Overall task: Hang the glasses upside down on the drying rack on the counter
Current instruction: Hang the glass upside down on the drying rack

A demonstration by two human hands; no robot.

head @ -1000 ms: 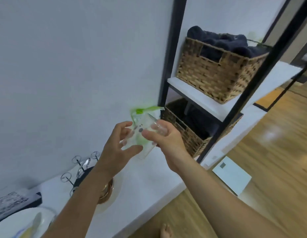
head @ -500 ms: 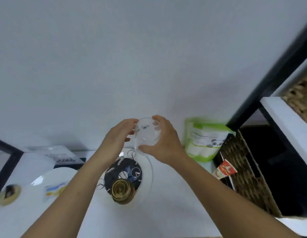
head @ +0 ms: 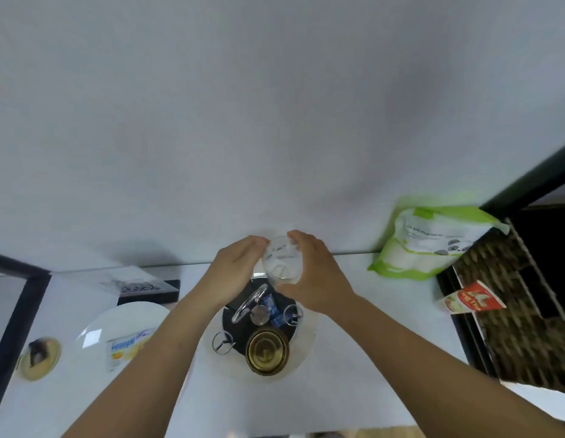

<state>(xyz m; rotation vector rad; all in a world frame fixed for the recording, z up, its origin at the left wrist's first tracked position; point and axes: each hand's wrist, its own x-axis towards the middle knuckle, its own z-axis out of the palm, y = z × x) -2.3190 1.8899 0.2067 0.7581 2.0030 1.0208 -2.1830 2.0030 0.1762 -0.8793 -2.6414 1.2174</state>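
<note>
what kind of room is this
Probably a home kitchen or pantry corner: a white counter against the wall holds a glass drying rack, a white plate, and a green food bag beside wicker baskets.

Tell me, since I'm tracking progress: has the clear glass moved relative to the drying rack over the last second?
Yes. The clear glass, held by both hands, came from beside the wicker baskets to just above the drying rack.

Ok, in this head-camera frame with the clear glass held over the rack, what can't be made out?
- Rack far side, head view: hidden by both hands and the clear glass.
- Whether the glass sits on a prong: hidden by the right hand and left hand.
- White plate packet label: blurred.
- Wicker basket: cut by the right edge.
</note>
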